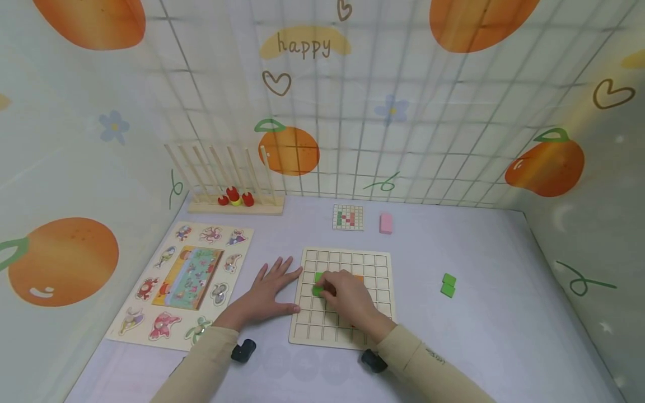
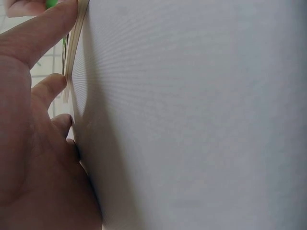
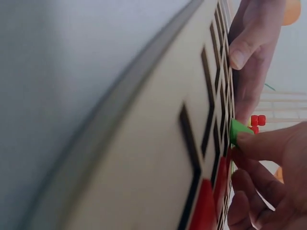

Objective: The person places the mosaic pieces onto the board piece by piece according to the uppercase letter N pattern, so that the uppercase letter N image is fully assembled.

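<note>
On the pale table (image 1: 428,364), find the wooden grid board (image 1: 384,282), nearly square, with columns running away from the person. At its left edge, see the left hand (image 1: 269,291), with fingers straight and spread, touching the edge, perhaps to steady it. Over the grid, see the right hand (image 1: 347,294), pinching a green tile (image 3: 236,129) between thumb and fingertips above the board's left part. Judge the step as seating that tile in a cell, likely after the pattern card (image 1: 347,217) beyond the board. For the next move, probably match corners to the cell, lower flat, then let go. In the right wrist view, note the tile tilted up from the grid; for long axis, expect none, judging by the squarish loose green tiles (image 1: 448,289) well to the right. Cannot tell the exact cell behind the fingers.
</note>
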A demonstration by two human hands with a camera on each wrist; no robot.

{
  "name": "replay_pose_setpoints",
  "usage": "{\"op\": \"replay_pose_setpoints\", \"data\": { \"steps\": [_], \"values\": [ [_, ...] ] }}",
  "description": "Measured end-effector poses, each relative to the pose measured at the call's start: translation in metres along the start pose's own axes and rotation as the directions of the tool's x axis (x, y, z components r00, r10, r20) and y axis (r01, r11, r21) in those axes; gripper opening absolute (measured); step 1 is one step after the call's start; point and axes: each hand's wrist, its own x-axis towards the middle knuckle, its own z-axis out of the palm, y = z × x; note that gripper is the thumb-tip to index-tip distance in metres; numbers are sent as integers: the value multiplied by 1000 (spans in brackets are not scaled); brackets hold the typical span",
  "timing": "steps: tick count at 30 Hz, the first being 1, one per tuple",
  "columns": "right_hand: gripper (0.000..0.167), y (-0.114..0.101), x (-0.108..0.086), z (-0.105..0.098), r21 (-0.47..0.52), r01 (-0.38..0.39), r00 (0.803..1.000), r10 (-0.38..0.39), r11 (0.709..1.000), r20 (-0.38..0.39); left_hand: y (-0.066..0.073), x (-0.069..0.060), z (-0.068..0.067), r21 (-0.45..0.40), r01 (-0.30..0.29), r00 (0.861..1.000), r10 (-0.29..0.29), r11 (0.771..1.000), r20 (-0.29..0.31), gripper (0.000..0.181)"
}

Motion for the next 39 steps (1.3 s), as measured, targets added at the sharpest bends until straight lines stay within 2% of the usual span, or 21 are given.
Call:
{"op": "replay_pose_setpoints", "data": {
  "steps": [6,14,18,27,39],
  "values": [
    [18,-1,-1,1,-41,43,998,-44,998,-38,0,0,0,0,-1,1000,1,1000,0,91],
    [17,-3,1,1,-108,21,1000,-20,994,6,-5,2,4,10,2,1000,-2,1000,4,92],
    [19,-2,1,1,-133,36,999,-34,990,12,-5,2,3,5,4,1000,-4,1000,5,92],
    [19,1,2,2,-148,61,998,-60,987,10,-5,2,3,1,3,1000,-3,1000,0,92],
    [21,-1,-1,-2,-117,16,1000,-14,993,24,-3,1,2,2,3,1000,-3,1000,2,92]
  ]
}}
